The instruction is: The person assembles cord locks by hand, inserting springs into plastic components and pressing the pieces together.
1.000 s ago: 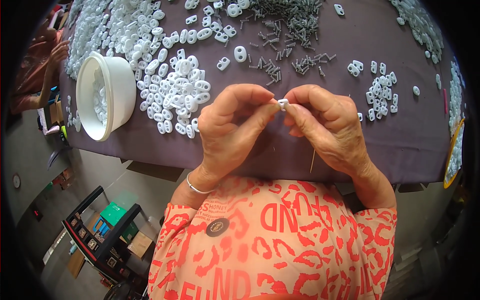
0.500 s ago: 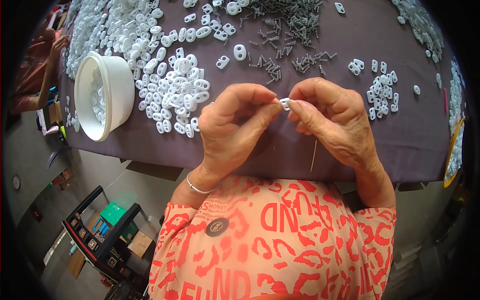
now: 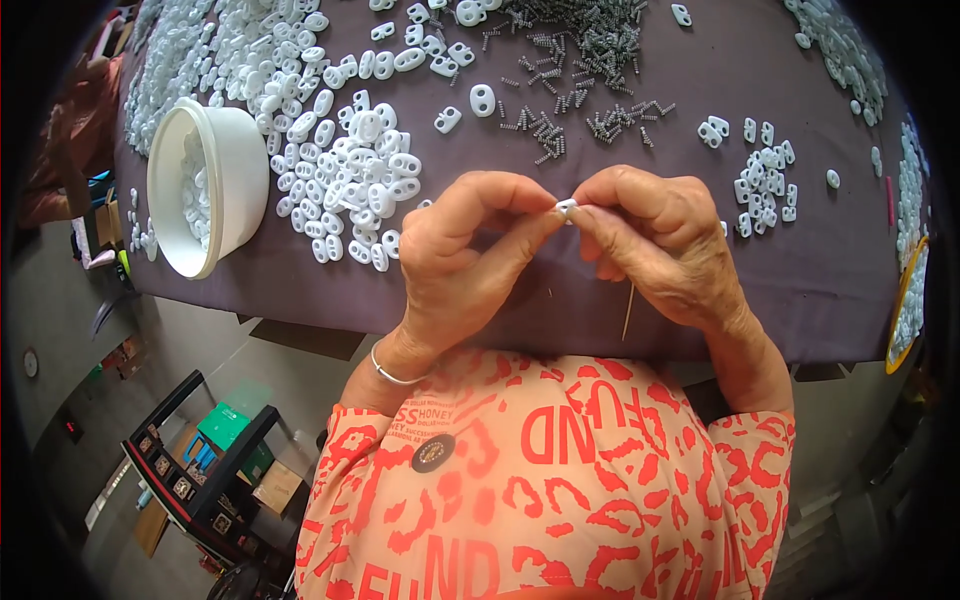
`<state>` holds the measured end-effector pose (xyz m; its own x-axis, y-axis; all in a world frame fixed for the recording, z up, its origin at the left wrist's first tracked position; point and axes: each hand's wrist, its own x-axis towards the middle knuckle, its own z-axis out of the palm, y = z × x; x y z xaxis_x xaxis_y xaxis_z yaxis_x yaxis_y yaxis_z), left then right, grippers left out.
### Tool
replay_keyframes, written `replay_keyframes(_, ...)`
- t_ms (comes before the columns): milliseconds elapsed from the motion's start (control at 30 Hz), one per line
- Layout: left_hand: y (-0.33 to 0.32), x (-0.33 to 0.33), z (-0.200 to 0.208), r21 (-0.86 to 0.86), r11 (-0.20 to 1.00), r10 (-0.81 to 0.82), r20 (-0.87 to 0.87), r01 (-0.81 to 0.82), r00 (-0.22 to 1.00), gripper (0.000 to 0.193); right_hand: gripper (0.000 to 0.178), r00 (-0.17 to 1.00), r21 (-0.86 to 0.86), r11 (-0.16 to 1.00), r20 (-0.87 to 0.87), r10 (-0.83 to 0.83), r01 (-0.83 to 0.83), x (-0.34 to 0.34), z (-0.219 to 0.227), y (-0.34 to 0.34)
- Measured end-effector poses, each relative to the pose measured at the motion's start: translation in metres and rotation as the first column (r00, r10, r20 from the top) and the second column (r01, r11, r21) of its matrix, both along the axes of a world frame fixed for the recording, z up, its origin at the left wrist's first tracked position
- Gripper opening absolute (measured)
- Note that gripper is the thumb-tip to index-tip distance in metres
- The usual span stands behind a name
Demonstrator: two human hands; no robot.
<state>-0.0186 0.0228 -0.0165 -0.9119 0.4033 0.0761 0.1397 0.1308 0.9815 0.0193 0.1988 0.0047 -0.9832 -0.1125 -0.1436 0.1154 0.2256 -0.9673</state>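
Above the near part of the table my two hands meet. Between their thumbs and fingertips is a small white plastic cord lock [image 3: 566, 208], mostly covered by the fingers. My left hand [image 3: 460, 255] pinches its left side. On the other side my right hand [image 3: 672, 245] pinches it too, and a thin wooden stick [image 3: 628, 312] hangs down from under the curled fingers of that hand. Left of my hands lies a heap of white oval two-holed pieces [image 3: 365, 185]. Small metal springs [image 3: 595, 55] are scattered beyond my hands. A smaller group of white cord locks [image 3: 765, 190] lies to the right.
A white tub [image 3: 235, 190] with white pieces inside tilts at the left table edge. Larger heaps [image 3: 180, 70] spread behind it. At the right edge are a yellow-rimmed container [image 3: 905, 310] and a pink stick [image 3: 891, 200]. Another person [image 3: 75, 140] is at far left.
The cord lock has turned between my fingertips and shows less of its face. My right hand has dropped slightly. The other person's arm at far left has pulled back from the table.
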Motion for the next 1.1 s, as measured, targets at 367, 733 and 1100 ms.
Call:
replay_keyframes(367,-0.004,-0.003,0.009,0.064,0.995,-0.086,0.125,0.078,0.988,0.025,0.013,0.959,-0.272,0.944,0.258,-0.116,0.188,0.000,0.007,-0.001)
replay_keyframes(733,0.004,-0.002,0.021,0.045,0.999,-0.046,0.389,0.031,0.920,0.013,0.012,0.982,-0.201,0.969,0.152,-0.112,0.142,0.003,0.003,-0.001)
replay_keyframes(1100,0.003,-0.002,0.013,0.007,0.998,-0.068,0.187,0.068,0.980,0.008,0.010,0.996,0.003,0.997,-0.022,-0.083,0.083,0.002,0.000,-0.002)
